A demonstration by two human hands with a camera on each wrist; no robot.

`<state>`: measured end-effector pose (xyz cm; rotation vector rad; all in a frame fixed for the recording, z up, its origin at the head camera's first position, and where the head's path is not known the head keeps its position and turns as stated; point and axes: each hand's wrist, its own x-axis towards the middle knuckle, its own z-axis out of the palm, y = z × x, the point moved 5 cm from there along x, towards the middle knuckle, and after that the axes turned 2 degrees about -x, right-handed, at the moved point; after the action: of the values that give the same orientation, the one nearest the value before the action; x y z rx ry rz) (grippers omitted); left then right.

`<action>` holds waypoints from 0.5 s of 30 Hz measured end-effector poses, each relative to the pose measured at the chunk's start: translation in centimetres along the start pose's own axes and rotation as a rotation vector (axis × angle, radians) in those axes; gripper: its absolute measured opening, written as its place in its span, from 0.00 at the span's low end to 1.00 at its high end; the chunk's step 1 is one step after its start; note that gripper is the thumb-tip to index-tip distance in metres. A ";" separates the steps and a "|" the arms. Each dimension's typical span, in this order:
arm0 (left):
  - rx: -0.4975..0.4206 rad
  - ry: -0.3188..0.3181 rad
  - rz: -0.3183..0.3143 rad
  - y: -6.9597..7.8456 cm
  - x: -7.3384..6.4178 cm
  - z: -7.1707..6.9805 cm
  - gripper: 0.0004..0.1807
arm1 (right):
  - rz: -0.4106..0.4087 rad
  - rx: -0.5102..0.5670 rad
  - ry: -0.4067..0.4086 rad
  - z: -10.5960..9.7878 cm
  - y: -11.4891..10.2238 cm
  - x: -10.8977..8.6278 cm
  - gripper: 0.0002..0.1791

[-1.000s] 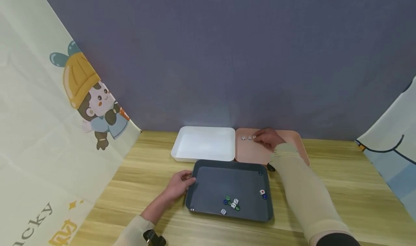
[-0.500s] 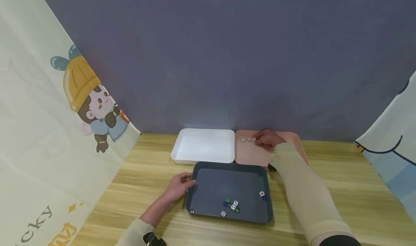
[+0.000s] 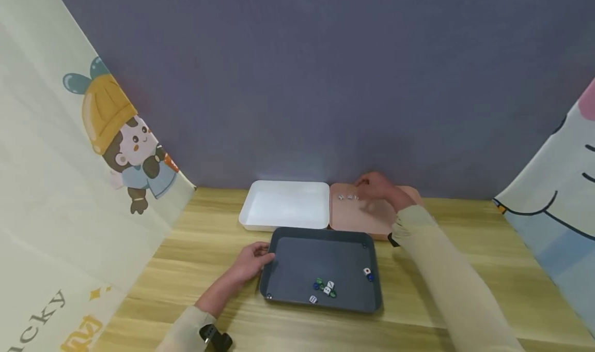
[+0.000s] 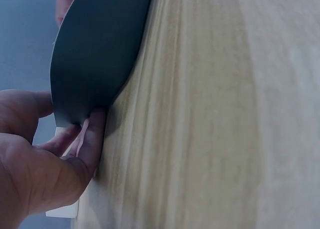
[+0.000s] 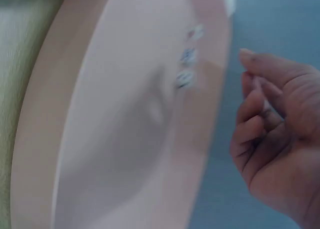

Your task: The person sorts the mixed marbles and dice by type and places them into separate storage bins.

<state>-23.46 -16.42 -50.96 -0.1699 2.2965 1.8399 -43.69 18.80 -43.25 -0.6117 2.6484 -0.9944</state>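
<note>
My left hand [image 3: 251,262] grips the left side of the dark grey tray [image 3: 297,269], thumb over the rim and fingers against its outer wall [image 4: 95,64]. In that tray lie white dice [image 3: 313,299], green dice [image 3: 333,293] and blue dice [image 3: 370,277], mostly in a cluster near the front. My right hand [image 3: 378,187] hovers over the pink tray [image 3: 355,220], its fingers loosely bent with nothing between them. Just left of it, three small dice [image 3: 349,197] stand in a row. The right wrist view shows the nearest die [image 5: 185,79] apart from the fingertips, blurred.
A white tray [image 3: 285,207] stands behind the dark one, side by side with the pink tray. All rest on a wood-grain table [image 3: 209,228]. A grey cloth wall [image 3: 302,83] rises at the back, with printed cloths at both sides.
My right hand has lifted off the third die in the pink tray, leaving it in the row. The left hand keeps its hold on the dark tray; the head view has shifted slightly.
</note>
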 end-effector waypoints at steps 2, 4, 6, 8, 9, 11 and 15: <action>-0.004 0.004 -0.004 0.1 0.1 0.1 0.23 | -0.060 -0.018 0.068 -0.4 -1.5 -0.8 0.17; -0.003 0.000 -0.004 0.1 0.0 0.1 0.23 | -0.111 -0.035 0.110 -0.3 -2.9 -1.7 0.16; -0.004 -0.003 -0.007 0.1 0.1 0.0 0.23 | -0.165 -0.043 0.137 0.2 -4.4 -2.8 0.14; -0.012 -0.006 -0.008 0.1 0.1 0.0 0.23 | -0.225 -0.025 0.155 0.8 -6.1 -3.9 0.12; -0.013 -0.006 -0.010 0.0 0.2 -0.1 0.23 | -0.255 -0.006 0.159 1.1 -7.1 -4.6 0.11; -0.012 -0.005 -0.012 -0.1 0.4 -0.3 0.23 | -0.307 0.028 0.167 1.7 -9.0 -5.8 0.08; 0.007 -0.013 -0.017 -0.3 0.3 -0.6 0.23 | -0.379 0.041 0.145 3.9 -11.7 -7.5 0.06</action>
<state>-23.78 -17.02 -51.16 -0.1754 2.2855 1.8200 -32.16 12.15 -37.64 -1.1007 2.6831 -1.2313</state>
